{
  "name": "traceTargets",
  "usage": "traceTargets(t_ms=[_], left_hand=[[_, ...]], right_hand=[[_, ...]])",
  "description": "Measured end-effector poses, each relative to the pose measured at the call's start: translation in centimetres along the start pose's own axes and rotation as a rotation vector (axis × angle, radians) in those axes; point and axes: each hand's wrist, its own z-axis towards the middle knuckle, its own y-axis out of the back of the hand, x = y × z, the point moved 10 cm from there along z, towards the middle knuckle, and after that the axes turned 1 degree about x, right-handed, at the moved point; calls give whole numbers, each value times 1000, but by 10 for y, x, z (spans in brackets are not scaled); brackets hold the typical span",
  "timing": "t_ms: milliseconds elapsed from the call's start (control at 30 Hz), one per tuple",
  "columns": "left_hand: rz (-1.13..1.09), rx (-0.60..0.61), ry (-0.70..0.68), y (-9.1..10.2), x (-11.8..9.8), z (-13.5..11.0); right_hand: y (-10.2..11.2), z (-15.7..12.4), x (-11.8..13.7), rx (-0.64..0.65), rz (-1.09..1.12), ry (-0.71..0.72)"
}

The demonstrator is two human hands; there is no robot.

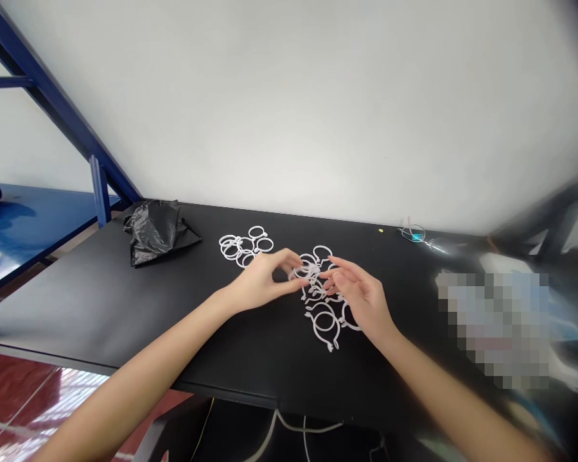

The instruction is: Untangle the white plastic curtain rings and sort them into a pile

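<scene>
Between the fingertips of my left hand (264, 276) is a white plastic ring (296, 273), slightly blurred, gripped by thumb and fingers above the tabletop. My right hand (361, 295) is close on its other side, fingers apart and bent toward the ring's clasp end; whether they touch it is unclear. Below both hands lies a loose pile of similar rings, several of them unclasped, such as the open ring (326, 327) at the front. A second group of white rings (245, 245), which look closed, lies beyond my left hand and is partly hidden by it.
A crumpled black plastic bag (161, 231) sits at the back left of the black table (101, 289). Thin wire or clear packaging (414, 234) lies at the back right, near a blurred-out item (496, 327). Pale cables (308, 428) hang below the front edge.
</scene>
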Motion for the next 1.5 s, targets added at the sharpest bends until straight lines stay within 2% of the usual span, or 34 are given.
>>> traceTargets(t_ms=[100, 167, 233, 400, 567, 667, 833, 933, 1200, 1500], left_hand=[[448, -205, 20, 40, 14, 0], [645, -249, 76, 55, 28, -1], [784, -242, 135, 63, 41, -2], [899, -201, 205, 64, 58, -4], [863, -220, 212, 67, 58, -4], [796, -221, 132, 56, 44, -2], [685, 31, -134, -10, 12, 0], [680, 76, -169, -30, 9, 0], [591, -3, -159, -16, 18, 5], [535, -31, -160, -15, 17, 6]], right_hand=[[13, 2, 4, -84, -18, 33], [21, 1, 7, -146, -44, 55], [24, -1, 11, -178, -62, 76], [22, -2, 15, -183, -79, 98], [23, -3, 15, -186, -90, 99], [24, -4, 17, -194, -95, 114], [23, -5, 20, -197, -102, 137], [23, -5, 19, -198, -111, 129], [22, -4, 18, -202, -116, 111], [21, -4, 16, -193, -113, 113]])
